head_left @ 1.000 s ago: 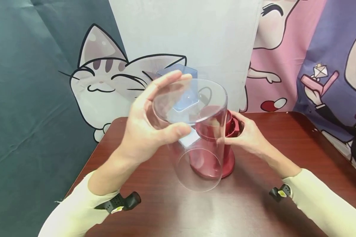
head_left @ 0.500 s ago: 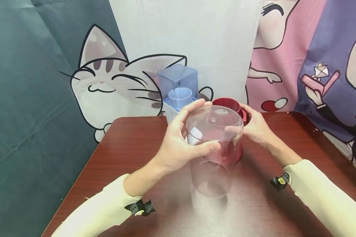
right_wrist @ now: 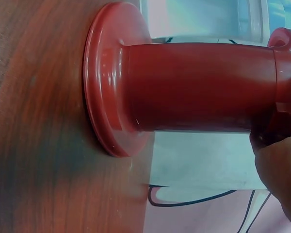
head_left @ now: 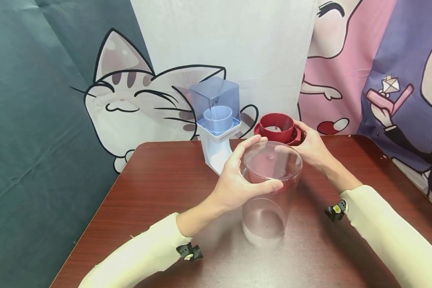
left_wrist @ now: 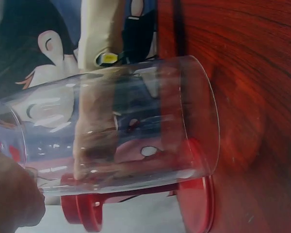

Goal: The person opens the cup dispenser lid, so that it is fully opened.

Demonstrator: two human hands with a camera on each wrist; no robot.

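My left hand [head_left: 232, 184] grips a clear plastic cylinder [head_left: 264, 218] near its top rim, thumb at the front and fingers round the back. The cylinder is upright, its lower end close over the table in the left wrist view. Behind it, my right hand [head_left: 311, 148] holds the upper part of a red stand [head_left: 276, 128], which has a round cup on top. A thick post [right_wrist: 199, 87] and a wide round base [right_wrist: 106, 82] show in the right wrist view, the base down on the table. In the head view the cylinder overlaps the stand's lower part.
A white dispenser with a blue see-through box [head_left: 216, 94] on top stands at the back of the brown table [head_left: 158, 176], left of the red stand. A printed cloth [head_left: 259, 48] hangs behind the table.
The left hand has moved right and down with the clear cylinder. The right hand has shifted the red stand back and slightly right, away from the person. The blue and white dispenser has come into plain view.
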